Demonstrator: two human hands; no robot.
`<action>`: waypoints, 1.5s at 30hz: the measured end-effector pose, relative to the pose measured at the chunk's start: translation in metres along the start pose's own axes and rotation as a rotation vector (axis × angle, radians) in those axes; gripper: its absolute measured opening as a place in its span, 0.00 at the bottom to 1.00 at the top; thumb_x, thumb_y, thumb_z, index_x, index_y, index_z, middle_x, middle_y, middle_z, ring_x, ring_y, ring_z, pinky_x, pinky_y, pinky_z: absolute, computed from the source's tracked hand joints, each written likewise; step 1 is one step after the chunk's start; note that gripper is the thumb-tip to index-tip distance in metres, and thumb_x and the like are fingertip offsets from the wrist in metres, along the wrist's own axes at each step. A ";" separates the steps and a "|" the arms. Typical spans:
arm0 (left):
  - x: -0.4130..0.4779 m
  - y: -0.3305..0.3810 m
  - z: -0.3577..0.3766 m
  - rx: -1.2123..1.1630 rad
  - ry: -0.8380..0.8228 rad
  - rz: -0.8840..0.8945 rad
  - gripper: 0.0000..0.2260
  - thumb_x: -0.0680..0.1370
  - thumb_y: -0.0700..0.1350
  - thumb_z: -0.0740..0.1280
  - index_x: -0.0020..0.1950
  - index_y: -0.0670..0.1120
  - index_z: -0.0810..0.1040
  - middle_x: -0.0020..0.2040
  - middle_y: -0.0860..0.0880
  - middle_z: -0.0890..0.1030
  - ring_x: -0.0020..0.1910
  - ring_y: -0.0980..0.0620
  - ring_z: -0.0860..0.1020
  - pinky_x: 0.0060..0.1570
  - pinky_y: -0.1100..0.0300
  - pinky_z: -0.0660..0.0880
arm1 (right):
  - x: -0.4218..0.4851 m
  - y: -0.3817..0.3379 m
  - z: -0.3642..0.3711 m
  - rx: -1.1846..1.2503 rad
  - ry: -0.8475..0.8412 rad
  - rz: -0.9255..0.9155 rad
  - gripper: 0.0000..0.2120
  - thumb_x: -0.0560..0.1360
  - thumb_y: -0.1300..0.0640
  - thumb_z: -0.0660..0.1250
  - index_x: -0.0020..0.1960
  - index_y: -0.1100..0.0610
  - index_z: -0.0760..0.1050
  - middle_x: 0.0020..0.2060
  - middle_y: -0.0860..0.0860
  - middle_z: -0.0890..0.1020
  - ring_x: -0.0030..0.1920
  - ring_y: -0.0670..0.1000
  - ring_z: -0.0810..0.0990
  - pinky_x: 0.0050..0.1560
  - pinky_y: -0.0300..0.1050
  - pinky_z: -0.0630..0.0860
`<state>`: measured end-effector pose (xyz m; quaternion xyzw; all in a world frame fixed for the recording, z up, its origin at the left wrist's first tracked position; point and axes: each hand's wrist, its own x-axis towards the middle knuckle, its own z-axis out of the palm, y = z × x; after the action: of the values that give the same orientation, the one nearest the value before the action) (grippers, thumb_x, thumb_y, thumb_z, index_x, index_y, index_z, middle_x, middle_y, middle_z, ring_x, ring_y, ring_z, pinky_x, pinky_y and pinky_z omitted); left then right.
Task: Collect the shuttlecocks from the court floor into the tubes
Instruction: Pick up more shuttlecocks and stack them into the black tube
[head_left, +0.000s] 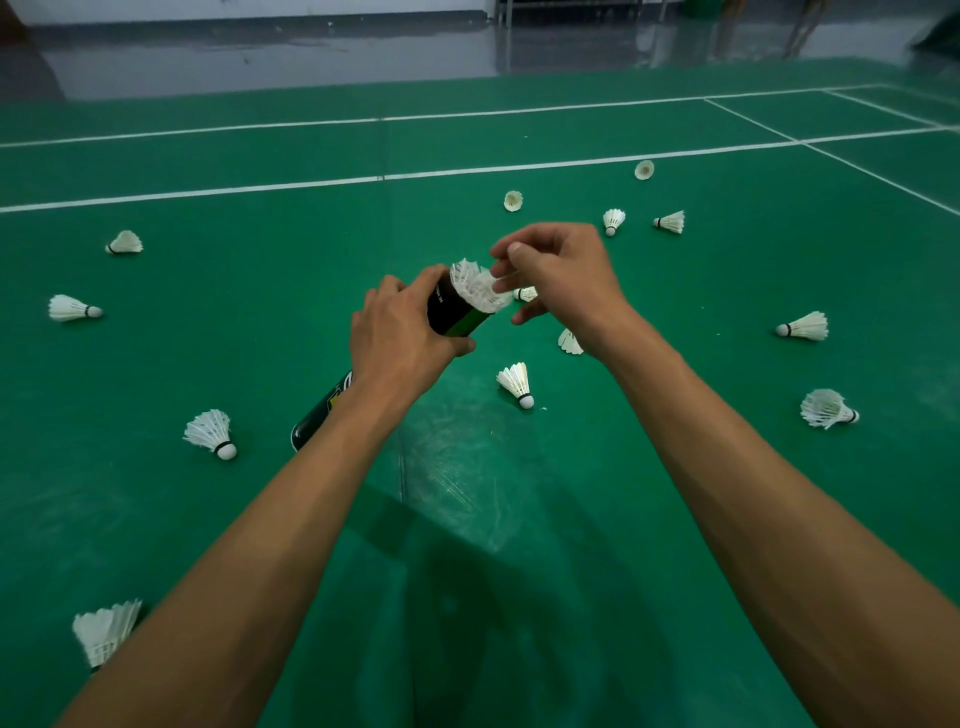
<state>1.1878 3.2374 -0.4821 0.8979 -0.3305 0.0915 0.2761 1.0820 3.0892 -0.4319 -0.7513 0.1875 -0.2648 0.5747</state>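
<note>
My left hand grips a black and green tube near its open top end, and the tube slants down to the left behind my wrist. A white feather shuttlecock sticks out of the tube's mouth, skirt outward. My right hand pinches the edge of that skirt with thumb and fingers. Several more white shuttlecocks lie scattered on the green court floor, such as a shuttlecock just below my hands and another shuttlecock at the lower left.
White court lines cross the floor ahead. Beyond the court lies a grey glossy floor and a pale wall. Shuttlecocks lie on both sides: one at the far left, one at the right, one by my left forearm.
</note>
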 end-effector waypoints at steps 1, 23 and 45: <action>0.000 0.002 -0.001 -0.001 0.004 0.005 0.38 0.66 0.60 0.81 0.73 0.60 0.72 0.52 0.46 0.75 0.54 0.42 0.75 0.53 0.49 0.74 | 0.001 -0.002 -0.001 -0.072 -0.007 -0.006 0.10 0.80 0.62 0.63 0.50 0.61 0.83 0.43 0.57 0.86 0.45 0.57 0.87 0.31 0.47 0.81; -0.004 0.019 0.000 0.117 0.000 0.089 0.36 0.67 0.59 0.80 0.73 0.58 0.72 0.53 0.46 0.74 0.56 0.42 0.74 0.55 0.49 0.69 | -0.002 -0.003 0.014 -0.309 -0.177 0.039 0.31 0.82 0.38 0.60 0.36 0.63 0.79 0.35 0.56 0.82 0.35 0.52 0.81 0.32 0.54 0.84; 0.012 -0.055 0.065 0.160 -0.128 -0.071 0.37 0.67 0.56 0.81 0.73 0.60 0.71 0.58 0.44 0.75 0.59 0.41 0.73 0.58 0.49 0.71 | 0.047 0.158 0.060 -0.135 0.430 0.276 0.15 0.78 0.51 0.62 0.38 0.55 0.82 0.34 0.50 0.86 0.34 0.53 0.85 0.38 0.51 0.83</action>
<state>1.2311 3.2288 -0.5560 0.9322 -0.3070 0.0503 0.1851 1.1596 3.0648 -0.5876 -0.6818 0.4233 -0.3245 0.5006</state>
